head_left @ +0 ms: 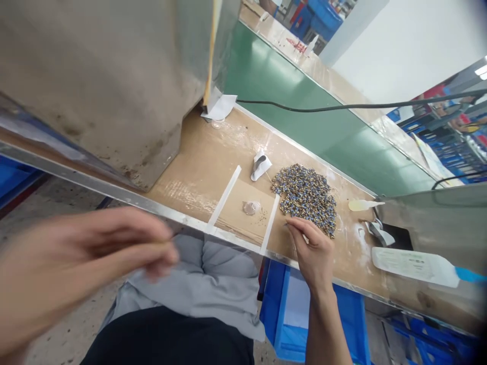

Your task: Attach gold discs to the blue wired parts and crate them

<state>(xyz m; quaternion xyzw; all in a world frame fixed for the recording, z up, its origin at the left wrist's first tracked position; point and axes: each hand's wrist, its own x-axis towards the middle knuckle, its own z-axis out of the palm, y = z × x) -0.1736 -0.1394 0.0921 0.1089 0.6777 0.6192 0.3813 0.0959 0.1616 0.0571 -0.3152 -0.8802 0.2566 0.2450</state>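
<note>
Close to the camera on the left, my left hand (114, 248) is blurred, its thumb and fingers pinched together; what they hold, if anything, cannot be made out. My right hand (314, 248) is over the bench's front edge, fingertips pinched at the near side of a pile of small blue and brass-coloured parts (306, 195). Something tiny and dark shows at those fingertips, too small to name. Left of that hand, a small clear dish (251, 207) sits on a cardboard sheet (232, 210) with white tape strips at its sides. Tiny specks lie beside the dish.
A large metal housing (95, 76) takes up the upper left. Behind the pile stands a green panel (277, 71), with a black cable (323, 108) across it. A white bottle (414, 264) and a small squeeze bottle (361, 205) lie at right. Below the bench is a blue bin (279, 324).
</note>
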